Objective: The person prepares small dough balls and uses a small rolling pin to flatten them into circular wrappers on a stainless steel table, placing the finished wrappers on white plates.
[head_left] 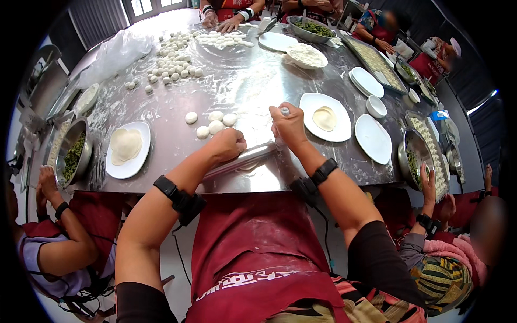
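Observation:
A shiny metal rolling pin lies slantwise near the table's front edge. My right hand is closed in a fist at its right end, and a pale handle end pokes out above the fist. My left hand is curled closed over the pin's middle; whatever its fingers hold is hidden. Several small dough balls sit just beyond my left hand. Right of my right fist, a round dough wrapper lies on a white plate. To the left, flat dough wrappers rest on another white plate.
Metal bowls of green filling stand at both sides. Many dough balls and a plastic sheet lie farther back. White plates, a bowl and a flour dish are on the right. Co-workers surround the steel table.

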`<state>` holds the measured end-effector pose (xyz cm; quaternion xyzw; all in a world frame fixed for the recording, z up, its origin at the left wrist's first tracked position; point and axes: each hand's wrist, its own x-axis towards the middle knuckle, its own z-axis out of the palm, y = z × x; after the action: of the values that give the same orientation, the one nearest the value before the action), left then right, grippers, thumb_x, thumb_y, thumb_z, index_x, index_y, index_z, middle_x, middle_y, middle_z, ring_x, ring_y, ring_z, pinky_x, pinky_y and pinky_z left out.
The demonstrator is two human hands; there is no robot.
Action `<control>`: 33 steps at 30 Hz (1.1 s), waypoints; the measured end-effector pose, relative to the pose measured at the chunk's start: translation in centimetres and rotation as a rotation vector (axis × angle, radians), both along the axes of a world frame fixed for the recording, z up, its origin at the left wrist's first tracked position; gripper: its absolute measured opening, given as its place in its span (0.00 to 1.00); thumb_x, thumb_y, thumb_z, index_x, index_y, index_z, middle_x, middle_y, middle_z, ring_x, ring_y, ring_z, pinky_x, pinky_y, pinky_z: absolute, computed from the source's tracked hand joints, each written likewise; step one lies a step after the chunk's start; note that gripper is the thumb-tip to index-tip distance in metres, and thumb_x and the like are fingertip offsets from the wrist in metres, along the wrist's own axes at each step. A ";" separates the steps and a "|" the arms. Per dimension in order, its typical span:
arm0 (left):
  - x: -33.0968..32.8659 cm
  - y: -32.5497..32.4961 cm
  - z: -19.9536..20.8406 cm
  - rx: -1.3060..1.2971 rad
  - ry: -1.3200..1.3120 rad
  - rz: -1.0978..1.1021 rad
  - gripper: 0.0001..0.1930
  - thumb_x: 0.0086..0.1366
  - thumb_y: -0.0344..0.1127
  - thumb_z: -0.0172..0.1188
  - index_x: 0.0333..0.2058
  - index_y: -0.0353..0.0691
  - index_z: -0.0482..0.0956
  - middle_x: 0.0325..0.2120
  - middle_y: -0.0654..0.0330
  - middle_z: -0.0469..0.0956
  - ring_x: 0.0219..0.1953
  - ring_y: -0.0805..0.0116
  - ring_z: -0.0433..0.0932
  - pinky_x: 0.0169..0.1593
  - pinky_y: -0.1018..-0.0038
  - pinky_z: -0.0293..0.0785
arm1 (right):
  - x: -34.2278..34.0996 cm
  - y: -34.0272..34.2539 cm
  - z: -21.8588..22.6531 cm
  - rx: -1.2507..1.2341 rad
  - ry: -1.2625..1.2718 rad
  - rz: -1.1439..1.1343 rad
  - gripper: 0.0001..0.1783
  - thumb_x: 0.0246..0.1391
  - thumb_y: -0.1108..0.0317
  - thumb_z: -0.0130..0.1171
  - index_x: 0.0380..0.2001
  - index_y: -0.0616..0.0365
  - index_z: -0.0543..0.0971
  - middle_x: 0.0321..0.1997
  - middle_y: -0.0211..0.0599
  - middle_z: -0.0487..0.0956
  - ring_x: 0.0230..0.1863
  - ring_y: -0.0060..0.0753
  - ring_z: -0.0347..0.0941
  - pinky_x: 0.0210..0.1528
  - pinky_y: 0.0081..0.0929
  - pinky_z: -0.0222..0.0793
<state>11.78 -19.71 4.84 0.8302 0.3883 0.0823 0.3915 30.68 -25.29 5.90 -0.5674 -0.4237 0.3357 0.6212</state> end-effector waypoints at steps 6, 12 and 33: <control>-1.8 -1.4 0.1 -0.123 -0.032 -0.084 0.06 0.55 0.29 0.58 0.29 0.31 0.77 0.22 0.57 0.77 0.28 0.68 0.76 0.33 0.71 0.71 | -0.9 -9.3 0.2 -0.046 0.019 0.004 0.13 0.51 0.73 0.57 0.16 0.63 0.69 0.10 0.34 0.71 0.10 0.19 0.65 0.11 0.21 0.55; -0.7 0.0 -0.3 0.035 0.076 -0.089 0.10 0.55 0.35 0.58 0.32 0.34 0.79 0.25 0.50 0.79 0.31 0.58 0.78 0.38 0.67 0.72 | -0.5 -1.9 1.1 -0.031 -0.014 -0.031 0.15 0.51 0.70 0.58 0.15 0.63 0.69 0.10 0.30 0.68 0.09 0.19 0.62 0.11 0.23 0.55; -0.5 -0.8 -0.7 -0.045 -0.018 -0.046 0.09 0.53 0.34 0.58 0.28 0.32 0.78 0.24 0.48 0.78 0.29 0.58 0.77 0.36 0.67 0.72 | -0.9 -9.4 0.0 -0.036 -0.031 -0.010 0.11 0.54 0.72 0.56 0.19 0.61 0.70 0.09 0.32 0.69 0.09 0.20 0.64 0.10 0.20 0.54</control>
<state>11.25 -20.47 4.12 0.8292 0.3672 0.0718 0.4154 29.80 -34.65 5.91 -0.5858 -0.4243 0.3314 0.6058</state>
